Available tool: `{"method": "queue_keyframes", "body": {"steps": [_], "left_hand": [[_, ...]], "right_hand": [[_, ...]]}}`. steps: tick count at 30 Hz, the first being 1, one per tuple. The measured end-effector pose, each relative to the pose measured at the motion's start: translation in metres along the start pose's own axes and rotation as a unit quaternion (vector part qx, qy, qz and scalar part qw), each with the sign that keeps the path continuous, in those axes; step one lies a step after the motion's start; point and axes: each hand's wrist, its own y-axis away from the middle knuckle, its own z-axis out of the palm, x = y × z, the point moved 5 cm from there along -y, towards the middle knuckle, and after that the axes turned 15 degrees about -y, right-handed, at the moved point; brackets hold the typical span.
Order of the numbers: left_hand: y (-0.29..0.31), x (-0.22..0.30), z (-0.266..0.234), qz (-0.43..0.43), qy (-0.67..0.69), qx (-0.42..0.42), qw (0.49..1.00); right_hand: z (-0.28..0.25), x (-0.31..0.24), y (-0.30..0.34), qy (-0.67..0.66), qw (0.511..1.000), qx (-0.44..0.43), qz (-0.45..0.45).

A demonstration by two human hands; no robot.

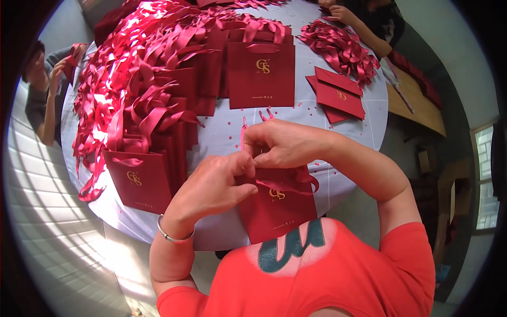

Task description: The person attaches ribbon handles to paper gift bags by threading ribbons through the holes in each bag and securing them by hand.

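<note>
A dark red paper gift bag with gold print lies right in front of me at the table's near edge, against my red shirt. My left hand and my right hand meet over its top edge, fingertips pinched together. A red ribbon loops across the bag's front beneath them. Pink ribbon ends stick up past my right hand's fingers. Both hands seem closed on ribbon at the bag's top; the exact pinch point is hidden between the fingers.
Many red bags with ribbon handles crowd the left; one finished-looking bag lies ahead. Loose ribbons and flat folded bags lie at right on the white tablecloth. Small red bits dot it. Other people's hands work across the table.
</note>
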Motion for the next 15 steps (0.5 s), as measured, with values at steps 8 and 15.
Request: {"method": "queue_keyframes", "body": {"steps": [8, 15], "left_hand": [[0.003, 0.015, 0.001, 0.078, -0.084, 0.074, 0.991], [0.006, 0.022, 0.0, 0.099, -0.086, 0.074, 0.989]], "right_hand": [[0.004, 0.015, -0.015, -0.039, 0.985, -0.11, 0.124], [0.011, 0.029, -0.025, -0.116, 0.964, -0.151, 0.184]]}}
